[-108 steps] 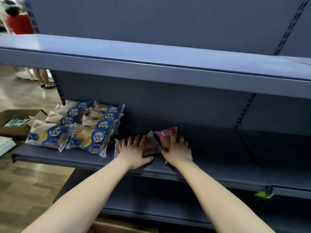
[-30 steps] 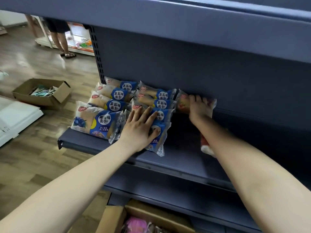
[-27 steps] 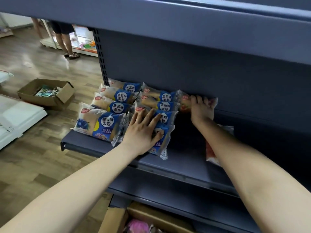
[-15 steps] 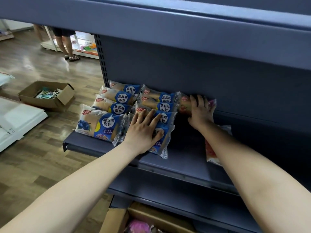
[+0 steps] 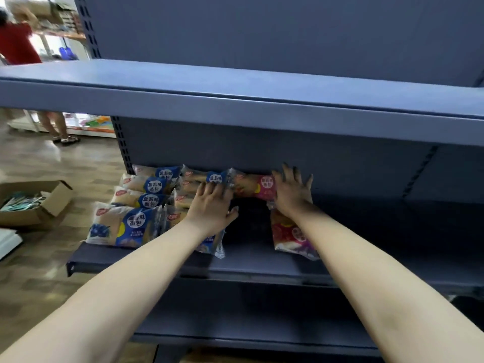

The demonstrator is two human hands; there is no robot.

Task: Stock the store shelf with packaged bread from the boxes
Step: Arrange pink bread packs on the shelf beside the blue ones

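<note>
The middle shelf (image 5: 262, 265) of the grey-blue rack holds the packaged bread at its left end. The blue bread packets (image 5: 150, 186) lie there in two overlapping rows that run from the shelf's front edge to its back panel. The left hand (image 5: 212, 205) lies flat on the right-hand row, fingers straight and close together, pressing on the wrappers and gripping nothing. Just right of that row, at the back of the shelf, a red bread packet (image 5: 252, 186) lies crosswise against the panel. The right hand (image 5: 292, 193) rests on this packet's right end with fingers spread and straight, the tips reaching up the panel. A second red packet (image 5: 288, 237) lies nearer the shelf's front edge, partly under the right forearm. The two hands are apart, with a bare dark patch of shelf between them. Above the shelf an upper shelf (image 5: 235, 100) juts out. On the wooden floor left of the shelf stands an open cardboard box (image 5: 52, 203), and further back a person in a red top (image 5: 15, 43).
</note>
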